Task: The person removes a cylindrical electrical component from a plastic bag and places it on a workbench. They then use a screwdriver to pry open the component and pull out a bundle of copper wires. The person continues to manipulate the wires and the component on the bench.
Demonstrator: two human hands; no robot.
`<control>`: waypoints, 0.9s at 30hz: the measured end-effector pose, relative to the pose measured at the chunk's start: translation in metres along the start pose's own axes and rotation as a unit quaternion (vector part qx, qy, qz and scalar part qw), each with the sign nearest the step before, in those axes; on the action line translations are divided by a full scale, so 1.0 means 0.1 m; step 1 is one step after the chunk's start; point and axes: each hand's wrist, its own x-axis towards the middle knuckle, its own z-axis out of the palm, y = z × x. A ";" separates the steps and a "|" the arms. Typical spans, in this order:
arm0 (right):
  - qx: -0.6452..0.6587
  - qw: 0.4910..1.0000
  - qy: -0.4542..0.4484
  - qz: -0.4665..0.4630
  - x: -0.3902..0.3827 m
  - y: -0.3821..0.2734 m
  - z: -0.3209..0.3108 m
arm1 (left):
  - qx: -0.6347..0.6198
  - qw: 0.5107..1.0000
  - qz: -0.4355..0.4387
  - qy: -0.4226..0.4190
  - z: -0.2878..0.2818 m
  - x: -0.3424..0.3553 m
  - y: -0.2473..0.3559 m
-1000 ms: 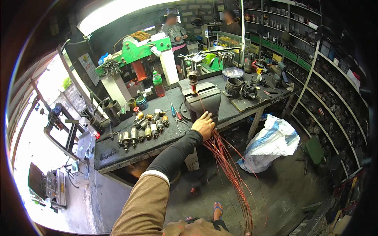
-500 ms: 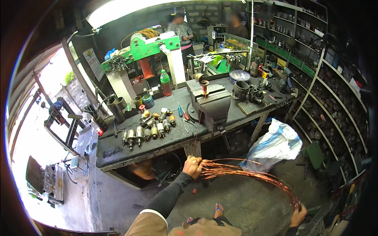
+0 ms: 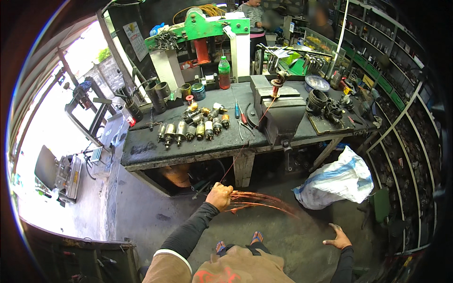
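Note:
My left hand (image 3: 219, 196) is closed around one end of a bundle of copper wire (image 3: 257, 200). The bundle fans out to the right in a blurred arc below the bench. From that fist a single thin strand runs up to a small spool (image 3: 276, 85) fixed at the top of a bench vise (image 3: 282, 106). To the right, my right hand (image 3: 339, 237) is held over the floor with thumb and fingers apart and nothing in it. The wire's far end is smeared by motion, short of that hand.
The dark workbench (image 3: 141, 146) carries several metal cylinders (image 3: 180, 131), pliers (image 3: 244, 123), a screwdriver (image 3: 237, 109) and a bottle of red liquid (image 3: 223, 73). A green press frame (image 3: 198, 32) stands behind. A white sack (image 3: 337, 179) lies on the floor at right, near shelves (image 3: 401, 141). People stand at the back.
My right hand has let go of the wire bundle's far end and moved up and left, opening. My left hand has shifted slightly left, still gripping the wire. The head view has turned.

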 end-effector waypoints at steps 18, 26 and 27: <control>-0.044 0.936 0.240 -0.254 3.99 -4.24 1.45 | 0.131 0.979 0.073 -0.140 0.21 0.03 -0.23; -0.137 0.949 0.237 -0.155 4.42 -4.53 1.57 | 0.068 0.975 0.123 -0.174 0.17 0.20 -0.67; -0.122 0.944 0.262 -0.158 4.38 -4.48 1.61 | 0.057 0.974 0.123 -0.180 0.10 0.25 -0.73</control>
